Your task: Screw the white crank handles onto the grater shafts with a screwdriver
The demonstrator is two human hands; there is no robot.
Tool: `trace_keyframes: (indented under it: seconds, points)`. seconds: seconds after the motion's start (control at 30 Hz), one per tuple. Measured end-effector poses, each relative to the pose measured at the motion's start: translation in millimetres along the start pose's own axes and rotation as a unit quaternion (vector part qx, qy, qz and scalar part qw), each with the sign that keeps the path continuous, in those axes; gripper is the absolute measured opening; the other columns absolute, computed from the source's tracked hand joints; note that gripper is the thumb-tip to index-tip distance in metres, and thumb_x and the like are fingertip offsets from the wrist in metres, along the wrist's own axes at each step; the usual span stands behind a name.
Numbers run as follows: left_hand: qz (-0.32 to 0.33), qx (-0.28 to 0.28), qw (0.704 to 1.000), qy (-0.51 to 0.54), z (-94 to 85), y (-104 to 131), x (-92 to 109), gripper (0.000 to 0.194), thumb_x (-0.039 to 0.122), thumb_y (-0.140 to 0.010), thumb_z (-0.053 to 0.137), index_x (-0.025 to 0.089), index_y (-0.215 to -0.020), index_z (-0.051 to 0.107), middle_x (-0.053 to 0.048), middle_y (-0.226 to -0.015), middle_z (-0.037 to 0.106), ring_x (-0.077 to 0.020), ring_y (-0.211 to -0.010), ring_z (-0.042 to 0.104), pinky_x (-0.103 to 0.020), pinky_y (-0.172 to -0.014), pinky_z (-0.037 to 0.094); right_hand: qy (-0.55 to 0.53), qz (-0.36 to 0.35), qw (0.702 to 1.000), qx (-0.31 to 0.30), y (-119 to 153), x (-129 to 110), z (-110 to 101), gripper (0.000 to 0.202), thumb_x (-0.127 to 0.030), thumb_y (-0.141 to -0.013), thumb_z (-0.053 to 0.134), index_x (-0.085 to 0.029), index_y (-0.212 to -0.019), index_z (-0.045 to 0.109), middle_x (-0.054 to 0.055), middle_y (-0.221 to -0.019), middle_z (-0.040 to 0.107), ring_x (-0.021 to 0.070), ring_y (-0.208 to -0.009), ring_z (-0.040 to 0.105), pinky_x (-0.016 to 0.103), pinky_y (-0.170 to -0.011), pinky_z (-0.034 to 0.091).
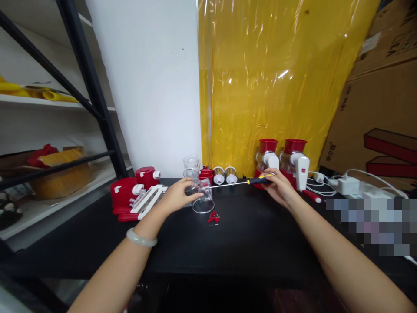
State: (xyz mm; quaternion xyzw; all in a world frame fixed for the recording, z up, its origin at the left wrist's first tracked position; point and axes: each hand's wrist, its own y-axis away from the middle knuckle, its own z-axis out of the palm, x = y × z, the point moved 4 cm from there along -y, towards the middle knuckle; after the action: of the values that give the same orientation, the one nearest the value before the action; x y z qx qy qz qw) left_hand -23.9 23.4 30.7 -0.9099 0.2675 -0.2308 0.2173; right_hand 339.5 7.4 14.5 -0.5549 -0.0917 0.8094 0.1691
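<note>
My left hand (182, 194), with a pale bangle on its wrist, is closed around a clear plastic housing (203, 205) whose round rim faces the black table. In my right hand (277, 186) is a screwdriver (256, 180) with a black and yellow handle. Its long shaft lies level and points left, the tip at or close to the housing's side; whether it touches a screw is too small to tell. Small red parts (214, 217) lie on the table just in front of the housing, with a thin metal pin beside them.
Red bases (124, 193) and white handles (151, 202) stand at left. Behind are clear hoppers (191, 163) and two drum graters (218, 174). Two assembled red-and-white grinders (296, 158) stand at right, near white chargers and cables (348, 184). A shelf frame (97, 87) borders the left.
</note>
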Motion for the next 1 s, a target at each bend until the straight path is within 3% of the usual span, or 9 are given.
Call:
trace_keyframes:
  seconds: [0.13,0.23,0.33,0.4,0.5,0.6,0.73,0.87,1.0]
  points:
    - [-0.001,0.001,1.000,0.000,-0.4,0.1,0.4,0.052,0.066,-0.074,0.063,0.024,-0.104,0.070,-0.009,-0.132,0.060,-0.0288,-0.120,0.058,-0.041,-0.104,0.044,-0.026,-0.004,0.999,-0.033,4.1,-5.3,4.5,0.034,-0.024,-0.057,0.075,-0.027,-0.086,0.059,-0.002,-0.085,0.062,0.0162,-0.080,0.059,0.035,-0.073,0.050]
    - [-0.002,0.003,1.000,0.002,-0.9,0.0,1.2,0.051,0.066,-0.074,0.063,0.025,-0.104,0.070,-0.009,-0.131,0.060,-0.0289,-0.120,0.058,-0.041,-0.104,0.044,0.033,-0.016,0.999,-0.005,-0.4,-1.9,-0.2,0.024,-0.040,-0.067,0.072,-0.026,-0.082,0.058,-0.001,-0.080,0.061,0.0180,-0.079,0.059,0.036,-0.070,0.052]
    - [-0.009,0.003,1.000,0.002,-1.4,0.1,1.6,0.051,0.066,-0.073,0.064,0.024,-0.101,0.070,-0.010,-0.131,0.061,-0.0293,-0.120,0.058,-0.041,-0.104,0.044,0.126,0.004,0.992,0.026,-7.3,6.4,-7.9,0.036,-0.062,-0.076,0.059,-0.026,-0.079,0.056,0.001,-0.070,0.059,0.0210,-0.068,0.060,0.038,-0.061,0.052]
    - [-0.008,0.004,1.000,0.003,-1.8,0.2,2.2,0.050,0.066,-0.073,0.064,0.024,-0.100,0.070,-0.009,-0.130,0.061,-0.0292,-0.120,0.058,-0.041,-0.103,0.044,0.176,0.024,0.984,0.025,-9.3,10.1,-10.3,0.042,-0.068,-0.077,0.054,-0.026,-0.080,0.055,-0.001,-0.060,0.055,0.0199,-0.054,0.056,0.036,-0.051,0.047]
    - [-0.006,0.003,1.000,0.005,-2.3,0.4,2.7,0.049,0.065,-0.073,0.064,0.025,-0.100,0.070,-0.009,-0.130,0.061,-0.0291,-0.119,0.058,-0.042,-0.104,0.044,0.173,0.009,0.984,0.026,-7.0,6.9,-7.8,0.039,-0.063,-0.071,0.065,-0.026,-0.080,0.053,-0.004,-0.057,0.051,0.0145,-0.045,0.048,0.029,-0.044,0.038]
    - [-0.010,0.002,1.000,0.004,-2.5,0.5,2.6,0.050,0.065,-0.073,0.064,0.025,-0.102,0.070,-0.010,-0.131,0.061,-0.0290,-0.120,0.058,-0.042,-0.104,0.044,0.081,-0.016,0.996,0.025,-2.1,0.5,-1.6,0.037,-0.051,-0.065,0.076,-0.026,-0.079,0.053,-0.005,-0.066,0.053,0.0120,-0.056,0.052,0.026,-0.051,0.042]
    - [-0.003,0.001,1.000,0.004,-2.2,0.5,2.6,0.046,0.064,-0.074,0.064,0.025,-0.100,0.071,-0.009,-0.131,0.061,-0.0293,-0.120,0.057,-0.043,-0.103,0.044,0.006,0.002,1.000,-0.020,1.7,-3.6,1.9,0.037,-0.037,-0.061,0.081,-0.028,-0.087,0.057,-0.003,-0.083,0.062,0.0153,-0.076,0.061,0.033,-0.069,0.051]
    - [-0.001,0.008,1.000,0.006,-1.7,0.7,1.1,0.046,0.062,-0.074,0.066,0.026,-0.102,0.071,-0.009,-0.129,0.062,-0.0293,-0.121,0.057,-0.043,-0.103,0.044,-0.001,-0.004,0.998,-0.059,4.6,-9.0,0.8,0.041,-0.024,-0.058,0.077,-0.029,-0.094,0.058,0.002,-0.099,0.068,0.0213,-0.095,0.063,0.041,-0.081,0.051]
    - [0.005,0.013,1.000,0.010,-1.7,0.6,0.6,0.046,0.062,-0.073,0.066,0.026,-0.101,0.071,-0.008,-0.129,0.062,-0.0296,-0.120,0.057,-0.044,-0.103,0.045,0.017,-0.010,0.998,-0.064,4.6,-8.2,3.5,0.032,-0.031,-0.066,0.068,-0.028,-0.096,0.059,0.004,-0.100,0.069,0.0242,-0.098,0.063,0.044,-0.081,0.052]
